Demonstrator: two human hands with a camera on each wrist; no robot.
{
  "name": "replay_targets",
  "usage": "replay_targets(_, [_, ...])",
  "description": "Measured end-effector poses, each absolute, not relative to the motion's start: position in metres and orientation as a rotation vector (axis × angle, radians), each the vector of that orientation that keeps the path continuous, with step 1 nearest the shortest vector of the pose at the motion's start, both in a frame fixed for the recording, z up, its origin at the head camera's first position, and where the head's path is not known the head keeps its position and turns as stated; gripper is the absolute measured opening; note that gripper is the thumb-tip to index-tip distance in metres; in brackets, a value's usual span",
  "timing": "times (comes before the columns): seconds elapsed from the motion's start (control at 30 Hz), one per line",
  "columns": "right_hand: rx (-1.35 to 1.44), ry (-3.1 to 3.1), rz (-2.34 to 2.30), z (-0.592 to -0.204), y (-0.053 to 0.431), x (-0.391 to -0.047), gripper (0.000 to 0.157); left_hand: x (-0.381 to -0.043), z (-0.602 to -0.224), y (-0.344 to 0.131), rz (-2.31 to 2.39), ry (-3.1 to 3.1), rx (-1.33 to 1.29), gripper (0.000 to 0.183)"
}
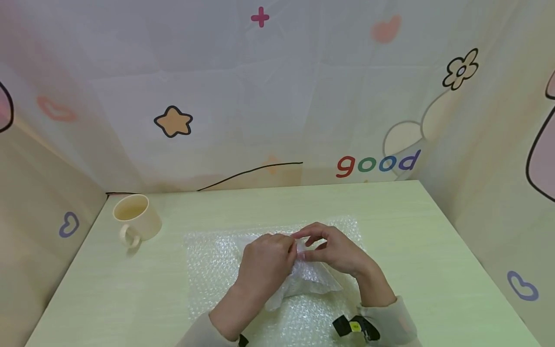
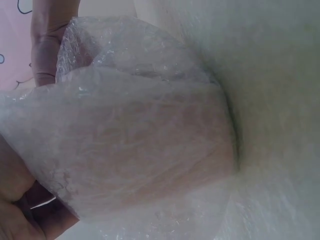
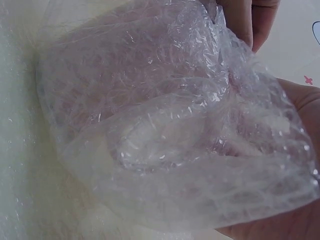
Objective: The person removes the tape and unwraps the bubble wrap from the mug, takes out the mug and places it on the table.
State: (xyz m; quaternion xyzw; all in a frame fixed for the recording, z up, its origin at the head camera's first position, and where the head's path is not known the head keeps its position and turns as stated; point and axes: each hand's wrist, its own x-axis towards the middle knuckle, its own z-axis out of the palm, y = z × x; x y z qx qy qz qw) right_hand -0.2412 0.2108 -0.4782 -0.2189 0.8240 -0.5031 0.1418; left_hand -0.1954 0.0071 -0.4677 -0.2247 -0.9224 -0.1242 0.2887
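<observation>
A pinkish object (image 3: 135,70) sits inside clear bubble wrap (image 2: 125,135), which blurs its outline; a pale rounded shape shows on its side in the right wrist view. Knuckles up, my left hand (image 1: 265,262) grips the gathered top of this wrap. From the other side, my right hand (image 1: 338,253) pinches the wrap between thumb and fingers, close to the left fingertips. One loose flap (image 1: 321,282) of the wrap spreads out below the hands. The bundle stands over a flat bubble wrap sheet (image 1: 212,274), and the hands hide much of it in the head view.
At the back left of the pale table (image 1: 433,279) stands a cream mug (image 1: 145,221), its handle facing the front. Printed fabric (image 1: 243,96) hangs behind the table and along both sides. A black strap (image 1: 364,327) is on the right wrist.
</observation>
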Motion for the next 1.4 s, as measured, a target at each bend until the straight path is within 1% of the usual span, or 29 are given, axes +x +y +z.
replay_targets(0.1, [-0.606, 2.343, -1.471, -0.479, 0.21, -0.242, 0.039, -0.196, -0.466, 0.003, -0.443, -2.476, -0.596, 0.014])
replay_targets(0.17, [-0.585, 2.32, -1.485, -0.479, 0.21, -0.242, 0.041, -0.195, -0.465, 0.001, -0.497, -2.483, -0.596, 0.006])
replay_targets(0.2, [-0.579, 2.312, -1.491, -0.479, 0.21, -0.242, 0.042, -0.195, -0.464, 0.0, -0.517, -2.482, -0.595, 0.007])
replay_targets(0.27, [-0.569, 2.307, -1.496, -0.48, 0.211, -0.242, 0.045, -0.193, -0.463, -0.001, -0.548, -2.479, -0.589, 0.02])
replay_targets(0.37, [-0.571, 2.308, -1.498, -0.48, 0.21, -0.242, 0.047, -0.191, -0.463, -0.003, -0.586, -2.449, -0.59, 0.03])
replay_targets(0.53, [-0.573, 2.321, -1.491, -0.479, 0.211, -0.242, 0.046, -0.187, -0.459, -0.011, -0.633, -2.423, -0.566, 0.038])
replay_targets(0.73, [-0.575, 2.322, -1.483, -0.478, 0.21, -0.243, 0.047, -0.181, -0.455, -0.027, -0.718, -2.45, -0.472, 0.045])
replay_targets(0.9, [-0.557, 2.317, -1.481, -0.477, 0.211, -0.242, 0.047, -0.17, -0.454, -0.043, -0.816, -2.517, -0.363, 0.054])
replay_targets(0.97, [-0.552, 2.315, -1.482, -0.478, 0.211, -0.242, 0.049, -0.165, -0.454, -0.05, -0.869, -2.566, -0.296, 0.059])
replay_targets(1.07, [-0.57, 2.305, -1.48, -0.479, 0.213, -0.242, 0.056, -0.156, -0.455, -0.062, -0.95, -2.671, -0.166, 0.064])
replay_targets(1.17, [-0.651, 2.279, -1.465, -0.48, 0.213, -0.242, 0.065, -0.146, -0.457, -0.075, -1.029, -2.798, -0.021, 0.071])
replay_targets(1.3, [-0.791, 2.198, -1.44, -0.483, 0.212, -0.242, 0.082, -0.135, -0.461, -0.093, -1.18, -2.939, 0.102, 0.079])
replay_targets(1.4, [-0.814, 2.145, -1.427, -0.486, 0.209, -0.241, 0.096, -0.13, -0.464, -0.104, -1.308, -2.994, 0.129, 0.083])
